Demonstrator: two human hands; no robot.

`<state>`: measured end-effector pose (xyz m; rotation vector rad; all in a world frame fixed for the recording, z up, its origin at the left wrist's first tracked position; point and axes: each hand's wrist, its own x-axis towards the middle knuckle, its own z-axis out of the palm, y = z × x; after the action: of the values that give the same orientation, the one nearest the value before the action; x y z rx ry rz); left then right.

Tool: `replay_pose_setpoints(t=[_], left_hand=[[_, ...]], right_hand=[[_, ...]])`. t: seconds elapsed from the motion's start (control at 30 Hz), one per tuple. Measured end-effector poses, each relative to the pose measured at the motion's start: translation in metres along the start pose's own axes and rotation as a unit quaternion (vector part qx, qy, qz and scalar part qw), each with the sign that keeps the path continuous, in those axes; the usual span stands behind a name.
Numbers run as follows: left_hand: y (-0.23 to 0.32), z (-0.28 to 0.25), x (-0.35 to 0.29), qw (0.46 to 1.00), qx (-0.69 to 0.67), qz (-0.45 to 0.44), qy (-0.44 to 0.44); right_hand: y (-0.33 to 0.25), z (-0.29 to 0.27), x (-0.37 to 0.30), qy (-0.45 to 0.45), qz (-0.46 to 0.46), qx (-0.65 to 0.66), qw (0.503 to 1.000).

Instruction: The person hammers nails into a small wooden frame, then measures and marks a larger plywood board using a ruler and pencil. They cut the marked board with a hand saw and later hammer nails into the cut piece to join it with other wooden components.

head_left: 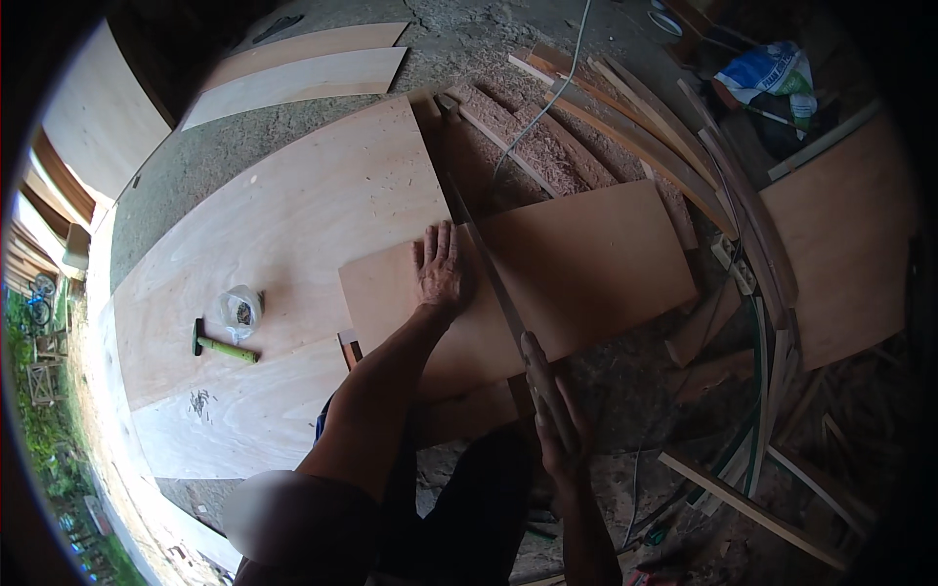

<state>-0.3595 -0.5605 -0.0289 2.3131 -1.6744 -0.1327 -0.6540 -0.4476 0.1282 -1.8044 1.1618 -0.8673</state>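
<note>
A plywood board lies crosswise over the corner of a larger plywood sheet, its right part reaching past that sheet. My left hand rests flat on the board, fingers stretched out, just left of the saw. In my right hand is the handle of a handsaw, held at the board's near edge. The blade runs away from me across the board, between its left and right parts. How deep the teeth sit in the wood I cannot tell.
On the large sheet lie a green-handled hammer, a clear plastic tub and a scatter of small nails. Shavings cover planks beyond the board. Wood strips and a power strip lie at right; a cable hangs down.
</note>
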Motion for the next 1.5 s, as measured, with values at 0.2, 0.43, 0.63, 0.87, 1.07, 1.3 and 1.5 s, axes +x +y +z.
replay_pose_setpoints(t=[0.2,0.43,0.63,0.87,1.07,1.3,1.5], left_hand=[[0.011,-0.013,0.001,1.000,-0.001,-0.014,-0.016],[0.007,0.001,-0.005,1.000,0.020,-0.007,-0.015],[0.010,-0.005,-0.002,0.999,-0.009,-0.016,-0.035],[0.004,-0.009,-0.006,1.000,0.008,-0.013,-0.013],[0.019,-0.006,-0.003,1.000,-0.018,0.004,-0.018],[0.010,-0.008,-0.006,0.999,-0.004,-0.027,-0.025],[0.013,-0.002,-0.001,1.000,0.012,0.000,-0.024]], right_hand=[[0.013,0.001,-0.028,-0.004,0.071,0.079,0.994],[-0.002,-0.015,-0.050,-0.018,-0.008,-0.075,0.997],[0.007,0.010,0.003,-0.026,0.058,-0.008,0.998],[0.005,-0.047,-0.112,-0.029,0.055,-0.090,0.994],[0.023,0.017,0.004,0.009,0.020,-0.027,0.999],[0.028,-0.059,-0.162,-0.029,0.086,-0.106,0.990],[0.016,0.012,0.001,0.004,0.035,-0.023,0.999]])
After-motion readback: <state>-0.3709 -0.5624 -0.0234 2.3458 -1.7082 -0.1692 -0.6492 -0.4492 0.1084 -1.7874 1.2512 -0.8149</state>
